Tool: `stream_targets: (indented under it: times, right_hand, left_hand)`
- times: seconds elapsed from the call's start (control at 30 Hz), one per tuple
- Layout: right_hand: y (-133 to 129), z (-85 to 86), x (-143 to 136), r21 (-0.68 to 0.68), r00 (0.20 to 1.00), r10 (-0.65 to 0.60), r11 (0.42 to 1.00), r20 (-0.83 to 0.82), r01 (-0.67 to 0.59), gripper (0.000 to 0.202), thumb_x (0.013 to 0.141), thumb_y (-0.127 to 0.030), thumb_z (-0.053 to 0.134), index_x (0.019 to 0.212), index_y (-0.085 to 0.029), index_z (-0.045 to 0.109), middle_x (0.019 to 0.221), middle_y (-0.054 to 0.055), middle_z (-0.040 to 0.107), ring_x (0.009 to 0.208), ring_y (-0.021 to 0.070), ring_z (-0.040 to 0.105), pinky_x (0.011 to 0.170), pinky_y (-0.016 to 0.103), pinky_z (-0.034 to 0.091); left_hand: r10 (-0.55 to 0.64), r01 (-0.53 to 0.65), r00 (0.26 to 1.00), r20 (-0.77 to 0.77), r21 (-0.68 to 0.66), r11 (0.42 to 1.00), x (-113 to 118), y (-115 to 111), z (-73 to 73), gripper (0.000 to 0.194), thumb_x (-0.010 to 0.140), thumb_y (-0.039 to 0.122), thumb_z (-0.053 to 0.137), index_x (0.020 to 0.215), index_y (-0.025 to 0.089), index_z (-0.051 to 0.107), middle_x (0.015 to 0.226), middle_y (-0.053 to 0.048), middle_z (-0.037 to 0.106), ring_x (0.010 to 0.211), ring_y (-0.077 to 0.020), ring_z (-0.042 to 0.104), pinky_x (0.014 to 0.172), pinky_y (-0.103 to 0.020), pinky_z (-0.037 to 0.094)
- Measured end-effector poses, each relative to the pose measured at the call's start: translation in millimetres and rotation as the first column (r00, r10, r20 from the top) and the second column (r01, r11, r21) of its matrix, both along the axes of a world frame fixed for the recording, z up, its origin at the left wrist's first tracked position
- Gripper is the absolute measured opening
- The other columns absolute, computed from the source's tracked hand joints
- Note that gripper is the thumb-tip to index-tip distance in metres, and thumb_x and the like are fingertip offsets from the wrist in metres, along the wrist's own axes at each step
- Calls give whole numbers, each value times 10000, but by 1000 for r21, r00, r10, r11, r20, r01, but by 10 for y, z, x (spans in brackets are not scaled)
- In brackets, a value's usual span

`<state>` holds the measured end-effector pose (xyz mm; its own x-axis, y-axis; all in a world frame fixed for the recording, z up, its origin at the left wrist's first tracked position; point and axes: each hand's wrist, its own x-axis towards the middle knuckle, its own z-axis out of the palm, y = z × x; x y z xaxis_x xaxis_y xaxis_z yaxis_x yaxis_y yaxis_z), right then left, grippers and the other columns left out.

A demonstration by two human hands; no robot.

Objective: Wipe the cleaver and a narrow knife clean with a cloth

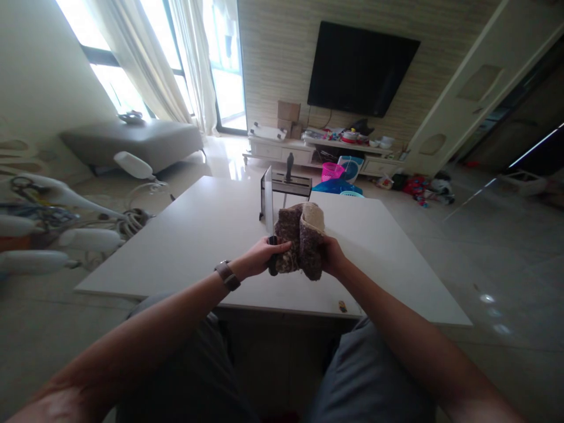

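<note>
My left hand is closed around the black handle of a knife, whose broad blade points upward. Its thumb also reaches onto a brown and cream cloth. At the cloth's right side, my right hand grips it, the fingers partly hidden behind the fabric. The cloth is folded or bunched, with a pale part at its upper right. Just beyond the knife and cloth, a dark-framed stand with a black upright handle rests on the white table.
A small brown and yellow item lies at the table's near edge. Past the far edge are a pink basket and blue items. White padded equipment stands at the left, and a low cabinet is against the wall.
</note>
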<state>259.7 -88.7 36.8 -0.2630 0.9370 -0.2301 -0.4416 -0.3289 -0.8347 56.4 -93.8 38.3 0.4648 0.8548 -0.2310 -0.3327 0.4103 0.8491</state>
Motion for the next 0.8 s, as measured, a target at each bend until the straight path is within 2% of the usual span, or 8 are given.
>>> stream_targets:
  times: [0.2, 0.3, 0.37, 0.43, 0.5, 0.57, 0.67, 0.8]
  right_hand:
    - [59, -11, -49, 165, 991, -89, 984, 96, 73, 359, 633, -282, 723, 983, -204, 734, 947, 21, 769, 858, 225, 684, 760, 338, 555]
    - [124, -21, 27, 238, 929, -293, 941, 226, 239, 296, 633, -283, 714, 923, -230, 682, 882, -12, 707, 795, 178, 611, 672, 276, 485]
    - [117, 12, 73, 346, 805, -501, 852, 317, 394, 205, 663, -278, 678, 857, -233, 630, 820, -15, 644, 767, 170, 560, 682, 279, 461]
    - [45, 87, 85, 554, 648, -667, 717, 367, 423, 131, 731, -266, 644, 853, -238, 607, 837, -1, 613, 794, 182, 541, 739, 307, 460]
    - [-77, 179, 45, 758, 560, -732, 600, 389, 257, 75, 803, -245, 625, 876, -240, 611, 890, 19, 610, 844, 197, 545, 807, 336, 457]
    - [-206, 241, -45, 827, 559, -692, 562, 456, 22, 10, 851, -238, 622, 860, -241, 624, 878, 26, 605, 852, 208, 554, 824, 351, 454]
    - [-325, 216, -220, 780, 584, -566, 591, 582, -206, 35, 876, -263, 648, 871, -232, 662, 844, 26, 613, 830, 209, 570, 795, 348, 453]
    - [-337, 44, -389, 678, 607, -427, 685, 671, -268, 121, 865, -325, 695, 930, -223, 692, 868, 29, 654, 817, 203, 593, 769, 331, 451]
  left_hand:
    - [269, -261, 959, -86, 95, 961, 73, 28, -107, 440, 461, 211, 962, 809, 87, 721, 832, -99, 765, 761, -221, 727, 782, -375, 624]
    - [379, -353, 915, -136, 180, 918, 60, 76, -136, 361, 477, 215, 914, 715, 114, 663, 708, -39, 714, 665, -176, 681, 702, -337, 605]
    - [428, -382, 883, -193, 233, 894, 49, 93, -134, 326, 494, 229, 886, 673, 127, 633, 659, -17, 680, 622, -158, 652, 645, -310, 584]
    - [463, -391, 847, -262, 283, 876, 48, 93, -129, 308, 504, 246, 868, 635, 137, 612, 626, -5, 653, 593, -146, 627, 598, -287, 557]
    - [472, -375, 824, -313, 325, 868, 62, 75, -135, 296, 512, 264, 855, 611, 143, 603, 609, -1, 641, 572, -139, 607, 565, -271, 530]
    - [458, -337, 822, -338, 358, 871, 88, 45, -157, 280, 532, 282, 839, 602, 144, 606, 606, -5, 642, 559, -132, 591, 544, -259, 504]
    - [427, -259, 822, -376, 421, 869, 127, -3, -216, 215, 593, 289, 787, 617, 134, 640, 606, -14, 647, 552, -122, 567, 523, -240, 459]
    - [430, -140, 751, -501, 516, 845, 160, -47, -292, 119, 660, 227, 676, 596, 133, 643, 522, -2, 586, 497, -109, 508, 472, -222, 376]
